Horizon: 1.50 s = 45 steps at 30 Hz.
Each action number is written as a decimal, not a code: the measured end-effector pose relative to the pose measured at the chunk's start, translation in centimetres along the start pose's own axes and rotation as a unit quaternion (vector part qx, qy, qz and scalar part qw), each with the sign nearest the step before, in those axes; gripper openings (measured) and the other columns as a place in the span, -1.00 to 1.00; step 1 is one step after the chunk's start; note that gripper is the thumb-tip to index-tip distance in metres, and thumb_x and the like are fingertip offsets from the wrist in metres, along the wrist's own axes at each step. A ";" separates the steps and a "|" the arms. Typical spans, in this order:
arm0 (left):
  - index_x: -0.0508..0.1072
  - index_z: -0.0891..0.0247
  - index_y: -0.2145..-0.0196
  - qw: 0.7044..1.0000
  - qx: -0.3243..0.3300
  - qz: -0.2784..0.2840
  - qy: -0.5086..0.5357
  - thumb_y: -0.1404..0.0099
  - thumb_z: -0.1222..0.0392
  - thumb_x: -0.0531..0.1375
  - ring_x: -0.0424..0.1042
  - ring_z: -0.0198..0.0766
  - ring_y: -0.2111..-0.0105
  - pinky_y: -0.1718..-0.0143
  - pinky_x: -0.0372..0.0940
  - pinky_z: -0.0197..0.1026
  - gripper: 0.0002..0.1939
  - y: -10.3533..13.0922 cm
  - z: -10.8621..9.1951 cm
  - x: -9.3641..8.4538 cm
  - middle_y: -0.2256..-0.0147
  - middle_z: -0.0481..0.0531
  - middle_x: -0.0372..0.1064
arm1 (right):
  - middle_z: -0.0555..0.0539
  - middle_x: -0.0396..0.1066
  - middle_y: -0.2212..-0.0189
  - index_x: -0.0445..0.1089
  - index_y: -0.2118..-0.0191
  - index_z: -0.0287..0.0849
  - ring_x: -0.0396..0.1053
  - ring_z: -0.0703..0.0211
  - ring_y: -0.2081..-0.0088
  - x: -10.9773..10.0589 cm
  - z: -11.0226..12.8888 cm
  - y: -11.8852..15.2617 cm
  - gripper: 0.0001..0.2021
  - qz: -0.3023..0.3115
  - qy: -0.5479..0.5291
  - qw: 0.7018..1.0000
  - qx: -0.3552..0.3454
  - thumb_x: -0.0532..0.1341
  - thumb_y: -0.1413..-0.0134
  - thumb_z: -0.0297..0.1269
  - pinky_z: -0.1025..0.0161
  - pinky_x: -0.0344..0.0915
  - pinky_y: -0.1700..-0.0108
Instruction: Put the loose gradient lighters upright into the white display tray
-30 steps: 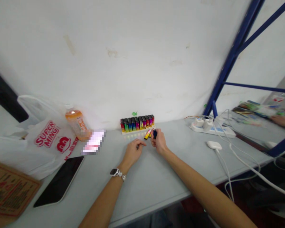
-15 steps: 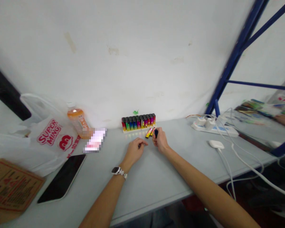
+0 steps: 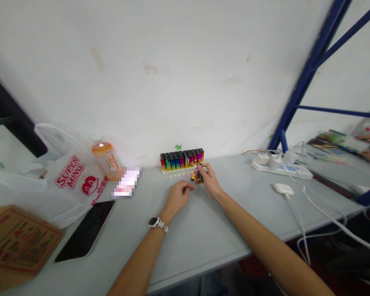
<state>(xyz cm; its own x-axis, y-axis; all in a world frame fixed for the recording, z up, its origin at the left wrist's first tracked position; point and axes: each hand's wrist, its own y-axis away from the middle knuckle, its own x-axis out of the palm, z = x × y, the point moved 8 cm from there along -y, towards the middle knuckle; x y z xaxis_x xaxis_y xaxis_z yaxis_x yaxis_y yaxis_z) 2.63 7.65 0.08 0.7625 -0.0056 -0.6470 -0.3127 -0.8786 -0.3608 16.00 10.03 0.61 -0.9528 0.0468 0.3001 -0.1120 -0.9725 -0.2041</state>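
A row of colourful cylinders with black tops [image 3: 181,160] stands packed in a pale tray [image 3: 169,172] against the wall. In front of its right end, my right hand [image 3: 207,177] pinches a small colourful cylinder with a dark end [image 3: 200,176]. Another yellow one [image 3: 193,176] lies on the desk beside those fingers, partly hidden. My left hand [image 3: 178,196], with a watch [image 3: 154,222] on its wrist, rests on the desk just left of them. Its fingers are curled together, and whether anything is inside is hidden.
On the left are a plastic bag [image 3: 77,176], an orange bottle [image 3: 106,160], a blurred bright item [image 3: 127,183], a black phone [image 3: 86,230] and a carton [image 3: 21,242]. A power strip [image 3: 296,169], white charger [image 3: 283,189] and cables lie right. Another person's hand shows far right.
My right hand has tilted and its fingers have shifted on the small cylinders, with the dark end now lower. My left hand keeps its pose. The view has moved slightly.
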 end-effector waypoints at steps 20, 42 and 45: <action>0.44 0.23 0.05 0.968 -0.030 -0.006 -0.248 -0.35 0.13 0.15 0.36 -0.05 0.01 0.02 0.25 -0.09 -0.75 -4.3 -0.5 1.8 0.06 0.15 0.39 | 0.04 0.41 0.48 0.38 0.24 -0.14 0.35 0.22 0.45 -2.1 4.1 -7.2 -0.86 0.085 0.363 0.900 -0.227 0.20 -0.07 -0.24 0.25 0.29 0.31; 0.53 0.31 0.21 0.982 -0.081 -0.064 0.158 -0.23 0.27 0.23 0.54 -0.18 0.30 0.18 0.40 -0.14 -0.83 -2.4 4.2 -0.9 0.27 0.10 0.58 | -0.18 0.22 0.11 0.40 -0.12 -0.14 0.34 0.05 0.15 -0.8 3.3 -6.6 -0.60 0.064 0.519 0.815 -0.250 0.21 -0.15 -0.25 0.05 0.29 -0.05; 0.46 0.31 0.23 0.953 -0.102 -0.058 0.281 -0.17 0.14 0.30 0.56 -0.17 0.32 0.20 0.42 -0.13 -0.76 -2.0 5.0 -0.7 0.32 0.11 0.58 | -0.16 0.30 0.15 0.43 -0.04 -0.15 0.34 0.09 0.20 -0.9 3.5 -4.8 -0.62 0.004 0.401 0.886 -0.232 0.13 -0.22 -0.07 0.09 0.32 0.03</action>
<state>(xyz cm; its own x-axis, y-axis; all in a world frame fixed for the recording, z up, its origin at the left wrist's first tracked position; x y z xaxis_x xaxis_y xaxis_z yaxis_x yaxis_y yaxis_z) -0.11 11.80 -2.15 0.9860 -0.1068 -0.1283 -0.1347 -0.9630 -0.2334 18.39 13.82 4.57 -0.8280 0.3677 -0.4234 -0.0313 -0.7841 -0.6198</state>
